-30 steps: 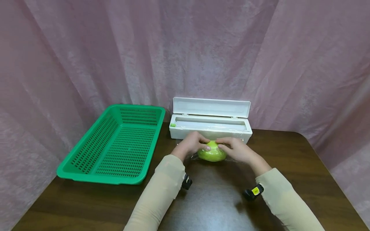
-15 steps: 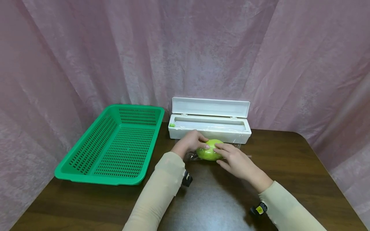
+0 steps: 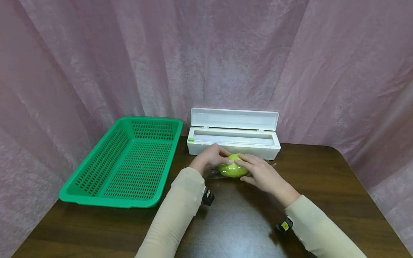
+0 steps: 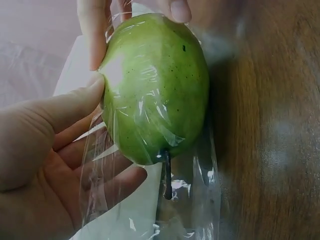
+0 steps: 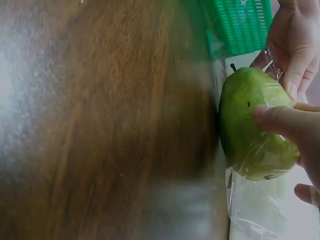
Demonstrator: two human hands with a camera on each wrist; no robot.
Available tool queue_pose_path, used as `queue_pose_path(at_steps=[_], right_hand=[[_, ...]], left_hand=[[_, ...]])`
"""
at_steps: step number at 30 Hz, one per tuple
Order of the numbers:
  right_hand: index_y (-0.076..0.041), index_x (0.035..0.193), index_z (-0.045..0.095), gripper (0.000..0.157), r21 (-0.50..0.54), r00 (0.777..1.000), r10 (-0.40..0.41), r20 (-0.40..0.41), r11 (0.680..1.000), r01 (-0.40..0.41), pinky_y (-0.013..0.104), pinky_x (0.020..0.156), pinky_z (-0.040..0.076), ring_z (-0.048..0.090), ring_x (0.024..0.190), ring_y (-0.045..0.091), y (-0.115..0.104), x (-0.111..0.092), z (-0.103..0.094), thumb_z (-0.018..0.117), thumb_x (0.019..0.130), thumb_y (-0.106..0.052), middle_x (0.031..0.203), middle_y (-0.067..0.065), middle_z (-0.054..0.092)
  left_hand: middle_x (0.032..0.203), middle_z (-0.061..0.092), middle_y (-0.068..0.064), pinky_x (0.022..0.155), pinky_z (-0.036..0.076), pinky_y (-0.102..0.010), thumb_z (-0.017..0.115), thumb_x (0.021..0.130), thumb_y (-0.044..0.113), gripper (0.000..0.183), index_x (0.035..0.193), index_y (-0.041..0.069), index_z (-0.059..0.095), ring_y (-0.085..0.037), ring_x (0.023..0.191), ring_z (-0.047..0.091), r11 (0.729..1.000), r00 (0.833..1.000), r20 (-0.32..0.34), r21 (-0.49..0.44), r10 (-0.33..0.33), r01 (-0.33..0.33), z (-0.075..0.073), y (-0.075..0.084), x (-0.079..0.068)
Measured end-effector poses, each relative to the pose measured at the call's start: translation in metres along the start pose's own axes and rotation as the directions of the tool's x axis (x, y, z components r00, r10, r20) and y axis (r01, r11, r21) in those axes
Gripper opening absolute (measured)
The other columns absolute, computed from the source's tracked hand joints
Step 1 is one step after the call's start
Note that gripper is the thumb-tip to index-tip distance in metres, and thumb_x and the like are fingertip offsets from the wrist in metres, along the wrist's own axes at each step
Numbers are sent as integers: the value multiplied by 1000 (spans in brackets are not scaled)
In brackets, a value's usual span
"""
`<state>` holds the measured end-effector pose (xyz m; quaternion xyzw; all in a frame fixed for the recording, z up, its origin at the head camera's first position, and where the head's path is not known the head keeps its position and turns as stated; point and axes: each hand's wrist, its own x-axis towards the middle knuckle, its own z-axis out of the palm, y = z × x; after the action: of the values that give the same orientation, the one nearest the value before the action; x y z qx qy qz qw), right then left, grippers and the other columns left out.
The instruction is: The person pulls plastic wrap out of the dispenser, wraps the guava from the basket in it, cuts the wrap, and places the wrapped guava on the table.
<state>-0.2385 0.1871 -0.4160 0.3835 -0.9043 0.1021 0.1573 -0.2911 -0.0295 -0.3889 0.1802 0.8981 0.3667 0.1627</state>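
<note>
A green pear with a dark stem lies on its side on the table, wrapped in clear cling film. My left hand is at its left side. In the left wrist view the thumb and forefinger meet at the pear's edge and pinch the film, while the other fingers spread beneath the loose part. From the right, my right hand holds the pear, fingers over its top and thumb against the near side. Loose film sticks out past both ends of the pear.
Just behind the hands stands a white cling film box, its lid raised and a green slider at its left end. To the left is a green perforated basket. A pink curtain hangs behind the brown wooden table.
My right hand has come down from the pear's top to its right near side, its fingers now laid over the fruit. The left hand has stayed at the left side.
</note>
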Motion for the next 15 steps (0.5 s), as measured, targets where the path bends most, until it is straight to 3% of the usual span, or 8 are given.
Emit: queue_pose_path(at_steps=[3, 8, 15], right_hand=[[-12, 133, 55, 67, -55, 1000, -23, -2, 998, 23, 47, 98, 44, 52, 122, 33, 2, 4, 3, 82, 73, -27, 138, 14, 51], [-7, 132, 47, 77, -98, 998, -18, 64, 995, 25, 48, 104, 39, 44, 129, 36, 3, 11, 11, 85, 68, -27, 143, 19, 43], [-4, 125, 46, 77, -47, 998, -8, 55, 999, 11, 47, 103, 40, 45, 126, 38, 2, 23, 17, 88, 62, -21, 136, 24, 46]], left_hand=[[127, 62, -7, 92, 49, -34, 67, 88, 24, 38, 123, 10, 64, -22, 117, 56, 1000, 1000, 3, -27, -9, 9, 0, -1, 0], [126, 62, -6, 96, 47, -36, 67, 88, 26, 39, 123, 10, 63, -23, 119, 55, 1000, 1000, -5, -28, -13, 12, 1, -1, 0], [121, 65, -6, 90, 48, -33, 68, 87, 27, 35, 118, 10, 66, -21, 112, 57, 1000, 1000, -10, -25, 1, -2, 0, 1, 0]])
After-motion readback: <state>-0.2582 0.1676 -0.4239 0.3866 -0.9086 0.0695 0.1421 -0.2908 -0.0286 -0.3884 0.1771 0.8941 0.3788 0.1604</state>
